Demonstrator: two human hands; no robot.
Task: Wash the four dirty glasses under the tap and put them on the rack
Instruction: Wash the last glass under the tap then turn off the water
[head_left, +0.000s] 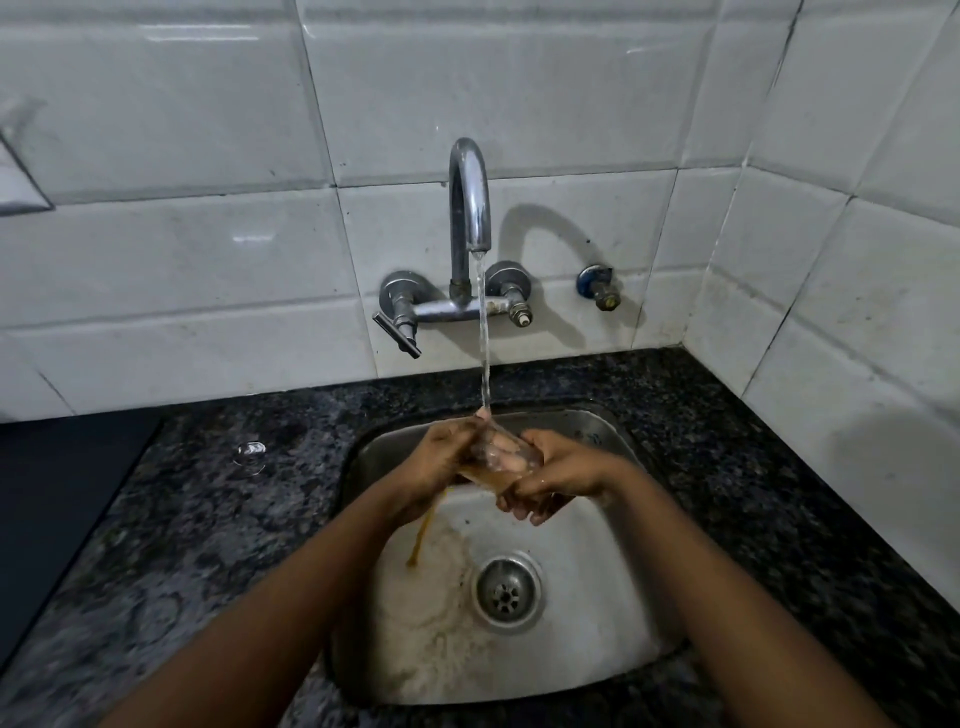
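A clear drinking glass (500, 458) lies tilted on its side between both hands, over the steel sink (613, 639). My right hand (558, 480) grips its base end from the right. My left hand (441, 462) holds the open end, and several of its fingers show through the glass wall. Water runs from the chrome tap (470, 208) onto the glass. Brown liquid pours out of the glass in a thin stream (423, 535) toward the sink floor. A second clear glass (250, 456) stands on the dark granite counter to the left of the sink.
The sink drain (505, 592) sits right of centre, with brownish residue on the sink floor. A black flat surface (57, 509) covers the counter at far left. White tiled walls close the back and the right side. A small blue valve (597, 287) sticks out right of the tap.
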